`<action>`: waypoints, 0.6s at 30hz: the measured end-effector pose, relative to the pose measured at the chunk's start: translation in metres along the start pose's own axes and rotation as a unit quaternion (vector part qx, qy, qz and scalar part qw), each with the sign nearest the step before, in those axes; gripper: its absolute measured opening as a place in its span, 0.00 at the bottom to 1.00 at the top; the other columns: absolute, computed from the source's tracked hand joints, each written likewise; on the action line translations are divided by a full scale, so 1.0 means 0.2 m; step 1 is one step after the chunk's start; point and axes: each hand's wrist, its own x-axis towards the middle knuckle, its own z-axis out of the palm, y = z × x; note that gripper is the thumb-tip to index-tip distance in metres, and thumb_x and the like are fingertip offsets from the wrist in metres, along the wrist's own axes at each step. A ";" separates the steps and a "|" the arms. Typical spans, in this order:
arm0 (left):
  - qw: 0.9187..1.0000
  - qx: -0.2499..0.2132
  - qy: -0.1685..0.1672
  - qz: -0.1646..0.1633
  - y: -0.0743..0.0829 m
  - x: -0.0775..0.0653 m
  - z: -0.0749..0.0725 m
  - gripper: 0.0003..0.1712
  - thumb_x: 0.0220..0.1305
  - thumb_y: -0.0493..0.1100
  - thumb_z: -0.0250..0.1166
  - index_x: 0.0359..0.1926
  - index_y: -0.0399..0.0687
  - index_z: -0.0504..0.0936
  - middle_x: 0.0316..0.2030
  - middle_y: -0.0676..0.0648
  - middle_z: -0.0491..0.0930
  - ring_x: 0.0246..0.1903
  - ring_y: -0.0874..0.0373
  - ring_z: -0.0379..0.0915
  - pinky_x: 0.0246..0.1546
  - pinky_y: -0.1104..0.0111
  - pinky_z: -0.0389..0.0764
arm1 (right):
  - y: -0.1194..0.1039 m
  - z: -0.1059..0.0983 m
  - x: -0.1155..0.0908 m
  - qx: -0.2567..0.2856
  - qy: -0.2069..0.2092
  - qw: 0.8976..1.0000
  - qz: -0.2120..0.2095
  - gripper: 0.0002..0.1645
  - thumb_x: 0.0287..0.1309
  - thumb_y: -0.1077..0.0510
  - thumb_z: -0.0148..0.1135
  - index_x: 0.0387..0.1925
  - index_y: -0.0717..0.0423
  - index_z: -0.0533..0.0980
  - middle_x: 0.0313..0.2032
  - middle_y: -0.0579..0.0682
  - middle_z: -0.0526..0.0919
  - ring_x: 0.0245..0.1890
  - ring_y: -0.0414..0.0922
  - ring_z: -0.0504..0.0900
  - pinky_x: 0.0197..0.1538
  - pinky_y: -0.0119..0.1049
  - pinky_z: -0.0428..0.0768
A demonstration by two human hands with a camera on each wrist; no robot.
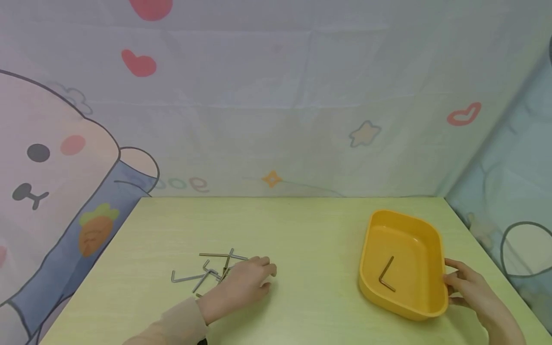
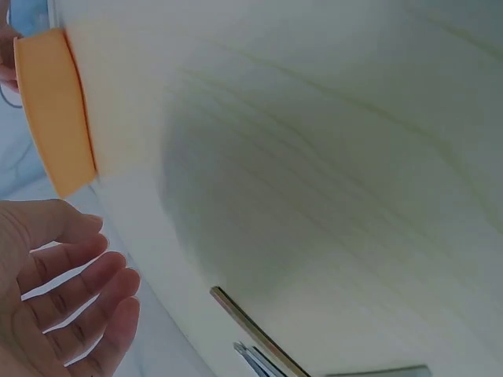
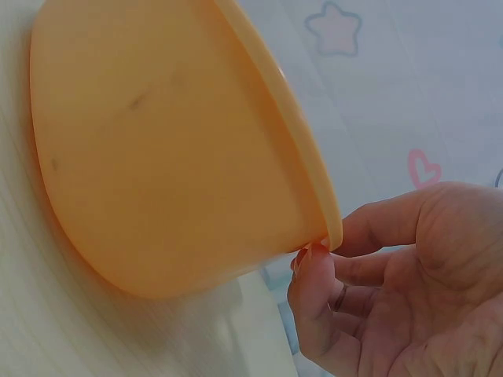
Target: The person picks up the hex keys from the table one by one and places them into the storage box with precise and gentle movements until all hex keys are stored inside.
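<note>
My left hand [image 1: 243, 283] hovers with loosely bent fingers beside a small pile of hex keys [image 1: 188, 278], some silver and some bronze. Its forearm and wrist hide part of the pile. In the left wrist view that hand [image 2: 59, 287] holds nothing, and a bronze hex key [image 2: 258, 332] lies below it. At the right, a yellow plastic tray [image 1: 416, 254] stands on the table with one bronze L-shaped hex key [image 1: 386, 268] inside. My right hand [image 1: 472, 290] pinches the tray's right rim between thumb and fingers, as the right wrist view also shows.
The light wood-grain table [image 1: 310, 268] runs back to a hanging cloth [image 1: 276, 96] printed with hearts, stars and a cartoon animal. Another printed cloth [image 1: 517, 191] hangs along the right side. Bare tabletop lies between the pile and the tray.
</note>
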 end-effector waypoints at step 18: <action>1.000 0.017 0.004 -0.016 -0.13 -0.01 0.07 0.14 0.43 0.31 0.68 0.33 0.49 0.79 0.30 0.54 0.77 0.27 0.61 0.71 0.24 0.75 0.71 | 0.01 0.02 -0.01 0.007 0.013 1.000 -0.020 0.36 0.71 0.57 0.41 0.69 0.75 0.43 0.31 0.44 0.73 0.29 0.36 0.77 0.37 0.34 0.83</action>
